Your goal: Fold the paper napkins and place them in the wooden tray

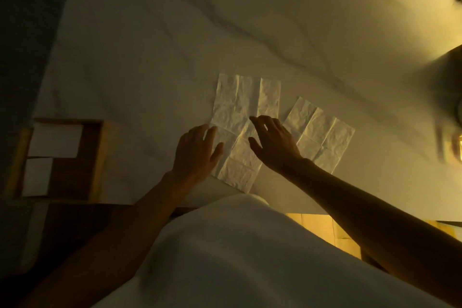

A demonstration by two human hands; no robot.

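We count two folded napkins (55, 140) already lying in the wooden tray (97, 157) at the left edge of the frame. Several unfolded napkins (233, 105) lie spread at the centre of the table (150, 45). Our left hand (197, 152) rests flat on them, fingers together; our right hand (272, 142) hovers over them, fingers loosely spread, holding nothing. We judge most folding remains.
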